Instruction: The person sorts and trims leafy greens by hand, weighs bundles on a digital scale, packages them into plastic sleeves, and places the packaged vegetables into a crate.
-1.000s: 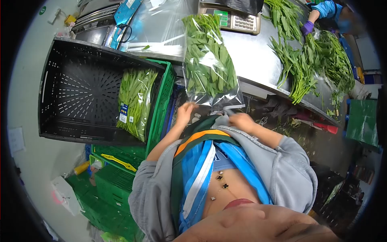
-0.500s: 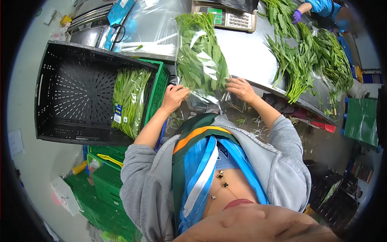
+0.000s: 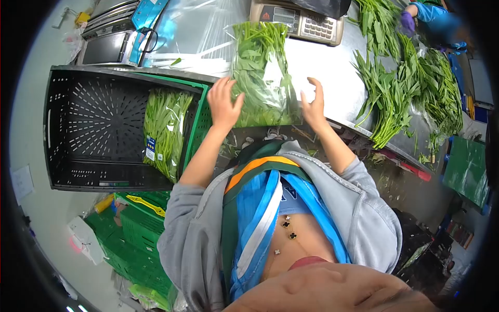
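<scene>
The clear bag of leafy greens [image 3: 262, 78] lies in the upper middle of the frame, on the metal table [image 3: 338, 67], its stem end towards the top and its lower end at the table's near edge. Half a second ago its lower end hung further down the frame, with a hand at each side of it; now that end sits higher and looks flatter.

The left hand [image 3: 223, 104] is at the bag's left side, fingers parted and thumb held away from them, where half a second ago they were bent in at the bag's lower left. The right hand [image 3: 314, 106] is at the bag's right side, its thumb and fingers also apart; it too is higher in the frame than before. Whether either hand touches the plastic, I cannot tell.

Above the bag, the scale [image 3: 301, 23] shows dark display windows where green showed earlier. In the upper right, the co-worker's purple-gloved hand [image 3: 408, 23] appears further right than half a second ago, near the loose greens [image 3: 390, 93] on the table. At the left, the black crate [image 3: 104, 122] holds one labelled bag of greens [image 3: 167, 130], lying along the crate's right side as before.
</scene>
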A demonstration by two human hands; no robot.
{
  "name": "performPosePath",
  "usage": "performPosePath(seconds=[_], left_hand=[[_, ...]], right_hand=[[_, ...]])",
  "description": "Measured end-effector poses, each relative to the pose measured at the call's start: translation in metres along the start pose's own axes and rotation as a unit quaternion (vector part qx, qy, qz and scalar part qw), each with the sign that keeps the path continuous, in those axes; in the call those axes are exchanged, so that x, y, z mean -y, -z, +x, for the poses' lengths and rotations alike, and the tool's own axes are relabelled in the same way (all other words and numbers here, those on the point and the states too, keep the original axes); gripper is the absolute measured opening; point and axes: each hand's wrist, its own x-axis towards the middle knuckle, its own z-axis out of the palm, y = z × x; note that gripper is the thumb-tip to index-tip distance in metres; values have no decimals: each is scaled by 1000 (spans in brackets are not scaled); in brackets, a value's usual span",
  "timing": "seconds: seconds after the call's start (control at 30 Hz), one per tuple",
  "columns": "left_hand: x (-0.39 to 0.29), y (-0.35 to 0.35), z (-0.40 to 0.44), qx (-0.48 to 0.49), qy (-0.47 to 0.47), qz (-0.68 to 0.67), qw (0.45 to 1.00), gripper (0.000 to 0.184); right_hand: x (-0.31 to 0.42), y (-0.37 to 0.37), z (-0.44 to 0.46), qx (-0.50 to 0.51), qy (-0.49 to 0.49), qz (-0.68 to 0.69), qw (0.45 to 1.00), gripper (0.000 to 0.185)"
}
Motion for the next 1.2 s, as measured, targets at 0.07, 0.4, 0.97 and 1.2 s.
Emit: performPosePath(seconds=[0.07,0.4,0.97,1.2], left_hand=[[-2,-29,21,13,-6,16,1000,40],[54,-23,27,20,160,-8,987,32],[20,19,-56,17,280,-417,864,12],[-64,66,53,-10,29,-418,908,9]], right_hand=[[20,-18,18,76,110,-32,990,41],[-99,35,31,46,-221,100,969,29],[-7,37,-18,79,-137,215,964,12],[48,102,100,-126,62,233,962,14]])
